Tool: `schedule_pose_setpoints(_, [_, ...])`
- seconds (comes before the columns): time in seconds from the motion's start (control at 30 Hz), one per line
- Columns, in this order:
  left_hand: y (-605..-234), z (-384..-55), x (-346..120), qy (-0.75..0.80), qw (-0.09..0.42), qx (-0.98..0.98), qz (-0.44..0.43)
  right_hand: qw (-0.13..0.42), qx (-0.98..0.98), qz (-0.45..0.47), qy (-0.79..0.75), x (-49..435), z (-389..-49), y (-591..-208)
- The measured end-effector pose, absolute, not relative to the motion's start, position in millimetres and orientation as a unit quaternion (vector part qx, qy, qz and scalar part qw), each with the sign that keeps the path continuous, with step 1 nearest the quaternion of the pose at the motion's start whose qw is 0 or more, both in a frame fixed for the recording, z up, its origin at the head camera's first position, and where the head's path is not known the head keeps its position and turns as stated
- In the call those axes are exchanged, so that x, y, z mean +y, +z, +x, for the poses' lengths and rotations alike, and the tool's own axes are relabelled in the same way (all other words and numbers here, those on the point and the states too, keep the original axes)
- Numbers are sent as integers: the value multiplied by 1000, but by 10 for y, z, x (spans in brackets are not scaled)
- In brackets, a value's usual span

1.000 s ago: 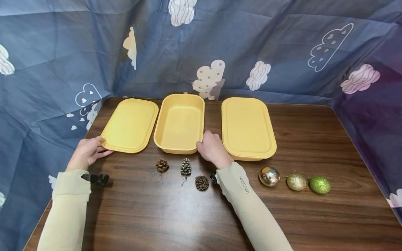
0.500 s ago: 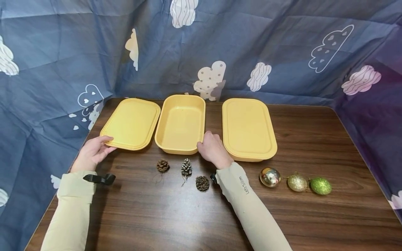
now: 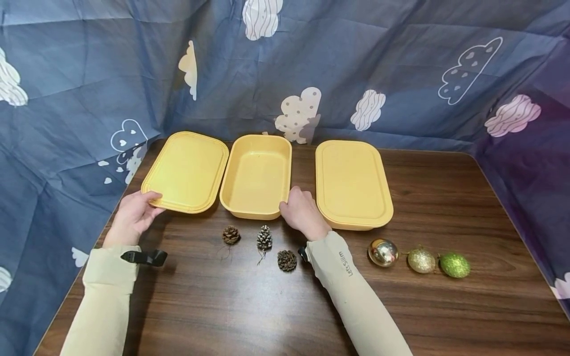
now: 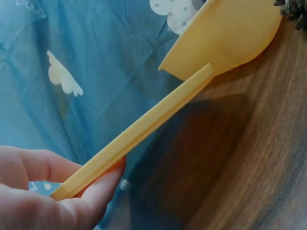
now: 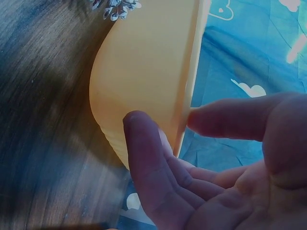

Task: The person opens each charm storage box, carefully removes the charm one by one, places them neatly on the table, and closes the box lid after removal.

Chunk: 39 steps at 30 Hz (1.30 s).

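Note:
My left hand point(image 3: 135, 212) pinches the near-left corner of a yellow lid point(image 3: 189, 170), thumb on top and fingers beneath. In the left wrist view the lid point(image 4: 136, 134) is seen edge-on, raised off the table, its far edge overlapping the yellow box. That open box point(image 3: 258, 180) stands beside it with nothing inside. My right hand point(image 3: 303, 210) holds the box's near-right corner. In the right wrist view one fingertip point(image 5: 136, 120) lies against the box's outer wall point(image 5: 139, 72), another at its rim.
A second yellow box with its lid on point(image 3: 354, 183) stands to the right. Several small things lie in front: a brown pine cone point(image 3: 231, 235), a frosted one point(image 3: 264, 238), a dark one point(image 3: 287, 260), then gold point(image 3: 383, 252), glittery point(image 3: 421, 260) and green point(image 3: 454, 265) ornaments. A blue cloth point(image 3: 222, 74) hangs behind.
My left hand has shifted slightly right with the lid, and the lid's far edge has risen and come closer to the open box. My right hand has stayed at the box's corner.

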State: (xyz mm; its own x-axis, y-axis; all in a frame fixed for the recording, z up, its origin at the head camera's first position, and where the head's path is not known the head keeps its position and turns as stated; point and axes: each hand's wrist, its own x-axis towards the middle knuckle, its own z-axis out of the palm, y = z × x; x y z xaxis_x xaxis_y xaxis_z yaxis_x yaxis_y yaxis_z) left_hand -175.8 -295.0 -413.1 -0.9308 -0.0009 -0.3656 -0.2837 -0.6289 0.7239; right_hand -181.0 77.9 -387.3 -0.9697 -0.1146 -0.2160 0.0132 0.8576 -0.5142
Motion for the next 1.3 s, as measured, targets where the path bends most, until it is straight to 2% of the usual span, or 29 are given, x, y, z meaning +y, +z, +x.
schedule_pose_setpoints(0.2, [-3988, -1730, -2809, 843, 0, 511, -166, 114, 956, -31, -268, 788, -1806, -3888])
schedule_pose_setpoints(0.47, [-3784, -1727, -2582, 784, -64, 601, -140, 110, 956, -28, -271, 805, -1813, -3892])
schedule_pose_setpoints(0.8, [-3597, -1773, -2255, 671, -158, 707, -156, 116, 954, -19, -274, 784, -1813, -3886])
schedule_pose_setpoints(1.03, [-3560, -1756, -2132, 525, -191, 820, -123, 115, 953, -19, -279, 781, -1814, -3898])
schedule_pose_setpoints(1.3, [-3526, -1709, -2045, 459, -233, 854, -73, 114, 952, -21, -282, 780, -1820, -3900])
